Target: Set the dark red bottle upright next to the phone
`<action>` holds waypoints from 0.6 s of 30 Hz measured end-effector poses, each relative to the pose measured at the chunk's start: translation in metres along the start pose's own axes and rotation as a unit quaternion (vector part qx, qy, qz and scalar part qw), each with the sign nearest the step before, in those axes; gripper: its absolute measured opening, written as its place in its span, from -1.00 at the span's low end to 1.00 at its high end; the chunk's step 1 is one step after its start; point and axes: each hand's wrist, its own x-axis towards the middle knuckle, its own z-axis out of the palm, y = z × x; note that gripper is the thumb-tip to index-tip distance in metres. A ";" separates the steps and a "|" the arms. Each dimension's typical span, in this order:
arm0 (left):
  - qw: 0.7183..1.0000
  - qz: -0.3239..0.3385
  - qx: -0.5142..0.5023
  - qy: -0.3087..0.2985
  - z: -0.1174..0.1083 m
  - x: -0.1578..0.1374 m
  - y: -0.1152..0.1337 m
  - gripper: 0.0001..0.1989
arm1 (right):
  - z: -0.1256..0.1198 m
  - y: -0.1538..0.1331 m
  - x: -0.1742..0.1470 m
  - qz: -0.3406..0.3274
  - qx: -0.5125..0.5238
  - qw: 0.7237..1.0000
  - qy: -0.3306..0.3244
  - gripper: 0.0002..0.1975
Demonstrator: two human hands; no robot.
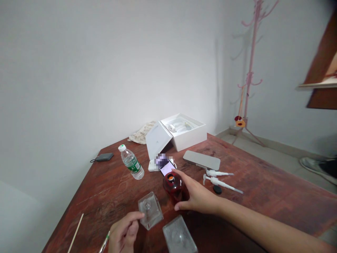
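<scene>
A dark wooden table (263, 182) has bare surface to the right, and its left edge runs close to the wall. The left hand (123, 232), partly cut off below, pinches a clear square bottle (150, 210) near the front edge. The right hand (197, 196) wraps a red round bottle (175, 186) at centre, fingers curled, thumb underneath. A second clear bottle (179, 235) is cropped.

The right hand (196, 196) reaches forward with fingers curled in a grip, the left hand (123, 232) pinching low.
</scene>
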 end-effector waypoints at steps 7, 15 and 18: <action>0.992 -0.063 0.006 0.106 0.003 0.010 0.006 -0.35 | -0.004 0.006 0.001 -0.012 -0.047 0.999 -0.015 0.30; 0.995 -0.060 0.040 0.076 0.003 0.010 -0.002 -0.30 | -0.008 0.005 0.003 -0.013 -0.065 0.997 -0.028 0.29; 0.995 -0.048 0.066 0.062 0.001 0.012 -0.004 -0.39 | -0.007 0.004 0.002 0.000 -0.060 0.998 -0.033 0.30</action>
